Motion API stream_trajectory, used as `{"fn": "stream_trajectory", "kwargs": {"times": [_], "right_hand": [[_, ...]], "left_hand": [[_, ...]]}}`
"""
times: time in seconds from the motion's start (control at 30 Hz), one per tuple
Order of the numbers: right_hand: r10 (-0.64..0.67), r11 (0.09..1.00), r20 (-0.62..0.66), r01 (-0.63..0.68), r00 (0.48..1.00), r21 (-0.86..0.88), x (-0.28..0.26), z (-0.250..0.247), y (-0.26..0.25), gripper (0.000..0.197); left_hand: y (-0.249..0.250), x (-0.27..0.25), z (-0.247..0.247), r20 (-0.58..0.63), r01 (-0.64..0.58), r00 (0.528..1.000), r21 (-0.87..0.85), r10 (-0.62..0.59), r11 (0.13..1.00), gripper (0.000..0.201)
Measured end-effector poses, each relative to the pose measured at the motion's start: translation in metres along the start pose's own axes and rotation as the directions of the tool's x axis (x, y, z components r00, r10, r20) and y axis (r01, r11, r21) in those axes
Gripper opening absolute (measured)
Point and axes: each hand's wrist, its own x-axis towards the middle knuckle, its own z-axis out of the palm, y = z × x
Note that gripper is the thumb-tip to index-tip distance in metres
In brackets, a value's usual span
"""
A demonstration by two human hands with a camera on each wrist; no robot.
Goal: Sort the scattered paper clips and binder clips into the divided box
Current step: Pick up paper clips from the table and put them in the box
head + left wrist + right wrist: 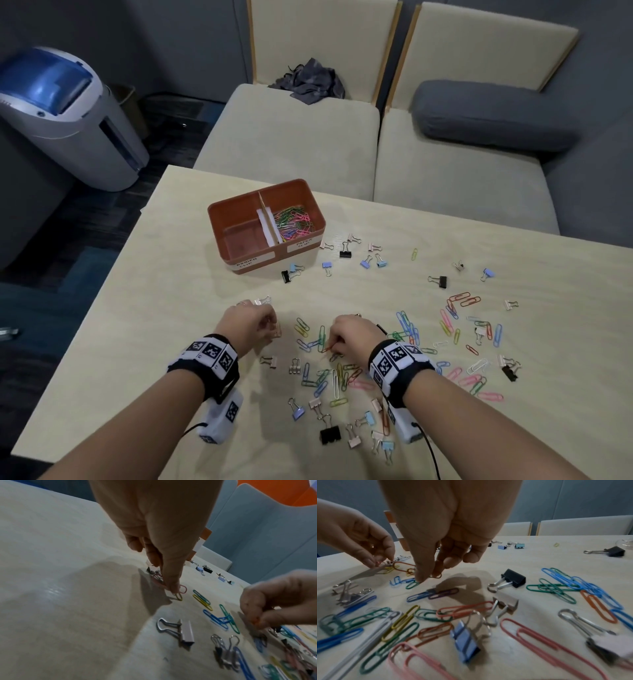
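An orange divided box [219,219] stands at the table's far middle; its right compartment holds coloured paper clips [294,221], while the left one, labelled for binder clips, looks bare. Loose paper clips [407,329] and binder clips [329,433] lie scattered over the near and right table. My left hand [270,325] is low over the table, its fingertips pinching a pink paper clip [183,588] beside a yellow one [179,597]. To its right, my right hand [334,344] pinches an orange paper clip [437,571] just above the pile.
The pale wooden table [137,325] ends close at the left and near edges. Two beige seats [291,137] stand behind it, one with a grey cloth [310,82], one with a grey cushion [489,113]. A white and blue appliance [68,113] stands on the floor at left.
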Motion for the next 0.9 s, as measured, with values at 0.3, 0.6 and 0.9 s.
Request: {"fn": "stream_trajectory", "kwargs": {"times": [0.3,0.6,0.9], "right_hand": [[-0.108,0.983,0.039,0.113,0.993,-0.148,0.02,-0.006,-0.014,0.026],[-0.079,0.98,0.01,0.079,0.997,-0.181,0.022,-0.002,-0.011,0.029],[0.008,0.999,0.061,-0.004,0.998,-0.054,0.02,0.004,-0.011,0.021]], "left_hand": [[0.009,0.017,-0.004,0.104,-0.132,0.988,0.205,0.112,0.97,0.019],[0.014,0.027,-0.008,0.103,-0.107,0.991,0.25,0.084,0.962,0.023],[0.019,0.028,-0.012,0.107,-0.071,0.993,0.214,0.049,0.974,0.019]]}}
